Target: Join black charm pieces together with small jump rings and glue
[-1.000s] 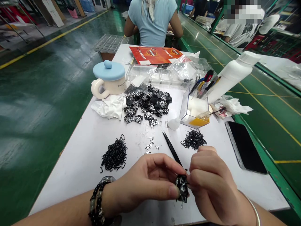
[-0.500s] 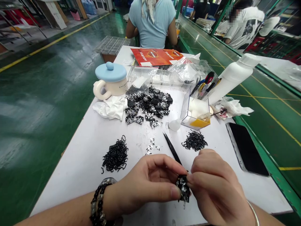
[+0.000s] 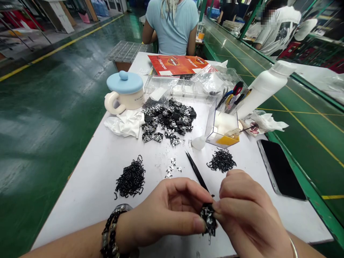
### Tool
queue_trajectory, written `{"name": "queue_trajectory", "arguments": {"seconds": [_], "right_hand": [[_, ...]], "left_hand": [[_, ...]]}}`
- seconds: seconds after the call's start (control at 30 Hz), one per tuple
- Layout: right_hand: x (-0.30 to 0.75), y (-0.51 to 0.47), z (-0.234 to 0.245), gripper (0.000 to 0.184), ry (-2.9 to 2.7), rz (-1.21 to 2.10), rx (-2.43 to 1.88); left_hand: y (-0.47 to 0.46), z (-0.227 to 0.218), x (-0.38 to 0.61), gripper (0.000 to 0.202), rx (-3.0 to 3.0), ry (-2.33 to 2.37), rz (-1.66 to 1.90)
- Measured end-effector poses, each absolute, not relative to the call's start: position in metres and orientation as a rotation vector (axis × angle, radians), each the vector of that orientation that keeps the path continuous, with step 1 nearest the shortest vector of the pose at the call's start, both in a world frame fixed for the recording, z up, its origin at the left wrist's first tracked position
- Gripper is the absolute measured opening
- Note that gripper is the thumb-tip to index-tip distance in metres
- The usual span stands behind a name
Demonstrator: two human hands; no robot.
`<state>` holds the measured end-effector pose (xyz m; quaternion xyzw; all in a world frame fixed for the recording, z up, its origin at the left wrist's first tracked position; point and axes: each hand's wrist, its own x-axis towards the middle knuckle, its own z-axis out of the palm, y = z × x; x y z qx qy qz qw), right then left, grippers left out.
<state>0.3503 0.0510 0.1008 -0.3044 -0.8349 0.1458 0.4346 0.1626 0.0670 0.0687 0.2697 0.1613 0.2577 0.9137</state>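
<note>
The left hand point(image 3: 163, 211) and the right hand point(image 3: 249, 211) are both pinching a small black and silver piece point(image 3: 208, 219) between their fingertips; the piece is hanging just above the front edge of the white table point(image 3: 88, 211); thin black tweezers point(image 3: 196, 171) are pointing away from the right hand, and it is hard to tell if that hand is holding them; a pile of black loops point(image 3: 130, 178) is sitting to the left of the tweezers; a smaller pile point(image 3: 221, 161) is sitting to their right; a big heap of black and silver bits point(image 3: 169, 122) is lying farther up the table; a phone point(image 3: 281, 168) is lying along the right edge.
</note>
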Motion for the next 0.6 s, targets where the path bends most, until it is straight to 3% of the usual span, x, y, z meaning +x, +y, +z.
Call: {"name": "queue_trajectory", "arguments": {"seconds": [0.37, 0.6], "right_hand": [[0.350, 0.052, 0.103, 0.013, -2.019, 0.405, -0.808], [0.361, 0.056, 0.104, 0.024, -2.085, 0.785, -0.891]], "left_hand": [[0.069, 0.069, 0.163, 0.027, 0.549, 0.323, 0.534], [0.069, 0.071, 0.163, 0.024, 0.522, 0.312, 0.517]]}}
